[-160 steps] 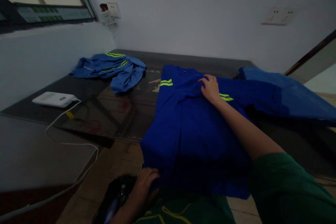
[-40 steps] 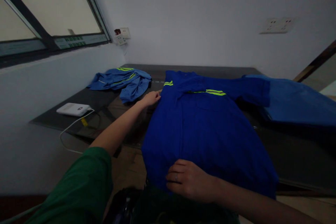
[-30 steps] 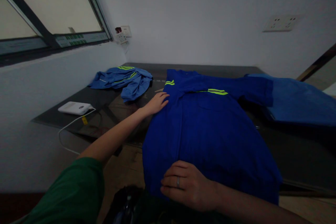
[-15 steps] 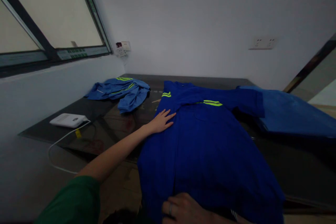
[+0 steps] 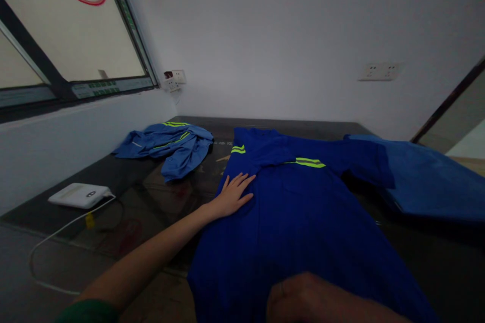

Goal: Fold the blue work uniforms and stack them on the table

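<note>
A dark blue work jacket (image 5: 299,222) with yellow-green reflective stripes lies spread over the dark table, its lower part reaching toward me. One sleeve is folded across the chest; the other extends right. My left hand (image 5: 233,198) rests flat on the jacket's left front side, fingers spread. Low in the view, my right hand (image 5: 303,299) is closed in a fist over the lower front of the jacket, apparently gripping its cloth. The fingertips are hidden, and a ring shows on one finger.
A crumpled lighter blue garment (image 5: 176,144) with similar stripes lies at the back left. A white power bank (image 5: 79,196) with a white cable sits on the table's left side. Lighter blue folded cloth (image 5: 435,176) lies at the right. The wall (image 5: 284,50) stands behind the table.
My right hand has moved right along the lower front of the jacket. My left hand stays flat at nearly the same spot on the cloth. The view has shifted slightly.
</note>
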Motion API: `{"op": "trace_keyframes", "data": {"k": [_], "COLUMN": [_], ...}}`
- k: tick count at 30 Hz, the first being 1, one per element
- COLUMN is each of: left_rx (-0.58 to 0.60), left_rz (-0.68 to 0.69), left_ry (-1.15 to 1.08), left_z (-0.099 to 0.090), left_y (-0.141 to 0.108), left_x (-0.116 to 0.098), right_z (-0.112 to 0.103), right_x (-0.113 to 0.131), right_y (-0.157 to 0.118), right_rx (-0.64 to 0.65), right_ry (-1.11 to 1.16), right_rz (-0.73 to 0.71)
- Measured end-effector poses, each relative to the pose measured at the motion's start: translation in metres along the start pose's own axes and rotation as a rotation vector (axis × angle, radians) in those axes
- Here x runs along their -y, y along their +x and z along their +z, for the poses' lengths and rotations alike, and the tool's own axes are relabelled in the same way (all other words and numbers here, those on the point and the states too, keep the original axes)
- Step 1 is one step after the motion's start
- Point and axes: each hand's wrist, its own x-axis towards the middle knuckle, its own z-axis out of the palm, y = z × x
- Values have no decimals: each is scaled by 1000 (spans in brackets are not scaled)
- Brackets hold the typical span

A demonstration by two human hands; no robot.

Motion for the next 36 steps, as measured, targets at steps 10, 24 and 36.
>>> {"op": "trace_keyframes", "data": {"k": [10, 24, 36], "left_rx": [-434, -299, -233], "left_rz": [-120, 95, 101], "left_ry": [-44, -225, -133], "left_z": [-61, -57, -35], "left_y": [171, 284, 305], "left_x": [140, 214, 213], "right_z": [-171, -179, -197], "right_x": [-193, -265, -249], "right_y": [24, 34, 42], "right_rx": [-754, -853, -734], "right_ry": [208, 714, 412], "right_rz": [982, 954, 792]}}
